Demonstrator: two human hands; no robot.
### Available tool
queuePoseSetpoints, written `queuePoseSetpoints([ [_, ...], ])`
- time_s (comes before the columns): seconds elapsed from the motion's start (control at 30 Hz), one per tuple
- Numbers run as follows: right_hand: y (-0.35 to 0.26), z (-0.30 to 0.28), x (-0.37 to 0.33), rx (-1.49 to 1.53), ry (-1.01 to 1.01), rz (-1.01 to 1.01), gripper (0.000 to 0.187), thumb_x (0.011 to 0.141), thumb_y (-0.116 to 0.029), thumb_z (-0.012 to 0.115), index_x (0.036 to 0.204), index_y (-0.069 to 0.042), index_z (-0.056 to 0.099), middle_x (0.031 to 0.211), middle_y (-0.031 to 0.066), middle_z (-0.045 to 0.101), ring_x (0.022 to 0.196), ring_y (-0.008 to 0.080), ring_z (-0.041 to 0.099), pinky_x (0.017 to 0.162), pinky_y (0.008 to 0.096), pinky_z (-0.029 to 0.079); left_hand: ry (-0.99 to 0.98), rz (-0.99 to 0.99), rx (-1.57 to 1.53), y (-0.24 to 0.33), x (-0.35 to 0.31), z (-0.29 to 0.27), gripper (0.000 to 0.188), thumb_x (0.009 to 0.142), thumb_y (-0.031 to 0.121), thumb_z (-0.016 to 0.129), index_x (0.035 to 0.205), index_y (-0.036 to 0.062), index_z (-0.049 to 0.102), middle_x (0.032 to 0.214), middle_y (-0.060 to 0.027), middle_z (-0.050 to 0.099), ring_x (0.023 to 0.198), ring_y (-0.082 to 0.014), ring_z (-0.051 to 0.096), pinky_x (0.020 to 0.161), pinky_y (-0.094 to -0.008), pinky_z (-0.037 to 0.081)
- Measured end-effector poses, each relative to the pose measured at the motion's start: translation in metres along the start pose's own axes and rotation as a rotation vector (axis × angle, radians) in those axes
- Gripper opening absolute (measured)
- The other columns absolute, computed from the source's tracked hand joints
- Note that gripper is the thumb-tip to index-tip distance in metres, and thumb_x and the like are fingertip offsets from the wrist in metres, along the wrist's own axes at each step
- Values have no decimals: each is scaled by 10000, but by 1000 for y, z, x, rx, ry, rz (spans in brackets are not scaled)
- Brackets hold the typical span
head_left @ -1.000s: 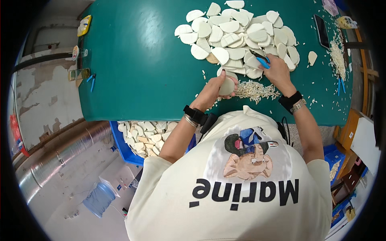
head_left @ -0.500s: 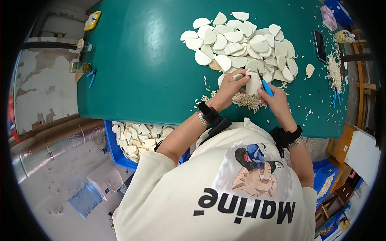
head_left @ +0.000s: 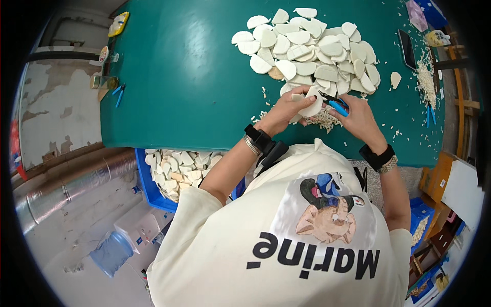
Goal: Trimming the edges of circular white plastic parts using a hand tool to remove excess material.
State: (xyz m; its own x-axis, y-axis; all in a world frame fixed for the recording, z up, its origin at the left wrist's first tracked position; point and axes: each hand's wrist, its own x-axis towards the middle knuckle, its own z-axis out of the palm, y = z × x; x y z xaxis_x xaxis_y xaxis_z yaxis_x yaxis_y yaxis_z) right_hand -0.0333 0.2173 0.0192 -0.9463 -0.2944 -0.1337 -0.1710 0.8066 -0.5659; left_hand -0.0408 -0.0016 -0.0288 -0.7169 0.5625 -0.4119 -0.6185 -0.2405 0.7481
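My left hand (head_left: 283,113) is closed on a pale, flat piece with a rounded edge (head_left: 310,108), gripped between thumb and fingers. In my right hand (head_left: 361,121) is a pair of blue-handled nippers (head_left: 338,107), with the fingers wrapped round the handles. Its dark jaws reach left to the edge of the pale piece; whether they bite into it I cannot tell. Small pale scraps (head_left: 325,119) lie on the table under both hands. Just beyond them spreads a heap of similar flat, mostly half-round pale pieces (head_left: 327,49).
On the green table (head_left: 169,77), a phone (head_left: 406,49) and a scrap pile (head_left: 425,86) lie at right, near other blue-handled pliers (head_left: 430,115). More pliers (head_left: 118,96) and a jar (head_left: 104,83) sit at left. Below the near edge, a blue crate (head_left: 153,196) holds many pieces.
The piece in my left hand has turned so its rounded edge faces the nippers. The nippers have tilted, their jaws now pointing left rather than away from me.
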Motion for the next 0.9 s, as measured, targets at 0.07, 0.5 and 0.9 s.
queuePoseSetpoints([
  [0.07, -1, 2, 1, -11, 4, -12, 348, 773, -304, 722, 821, 18, 599, 690, 200, 598, 662, 376, 595, 584, 435, 439, 32, 20, 117, -4, -1, 0, 402, 933, 318, 573, 1234, 61, 507, 1053, -64, 641, 842, -147, 660, 596, -275, 569],
  [0.5, -8, 0, -4, 40, -38, 19, 325, 775, -287, 708, 913, -1, 635, 779, 185, 641, 724, 357, 623, 631, 417, 471, 8, 71, 179, -12, -1, 3, 348, 949, 233, 556, 1259, 79, 518, 1019, -60, 643, 864, -136, 652, 613, -266, 564],
  [0.9, -1, -3, -8, -24, -1, -79, 207, 759, -129, 653, 927, -8, 656, 764, 203, 631, 724, 360, 620, 635, 420, 472, -40, -6, 237, -3, -5, 5, 386, 927, 176, 575, 1279, 36, 503, 987, -82, 665, 764, -148, 662, 556, -242, 503],
])
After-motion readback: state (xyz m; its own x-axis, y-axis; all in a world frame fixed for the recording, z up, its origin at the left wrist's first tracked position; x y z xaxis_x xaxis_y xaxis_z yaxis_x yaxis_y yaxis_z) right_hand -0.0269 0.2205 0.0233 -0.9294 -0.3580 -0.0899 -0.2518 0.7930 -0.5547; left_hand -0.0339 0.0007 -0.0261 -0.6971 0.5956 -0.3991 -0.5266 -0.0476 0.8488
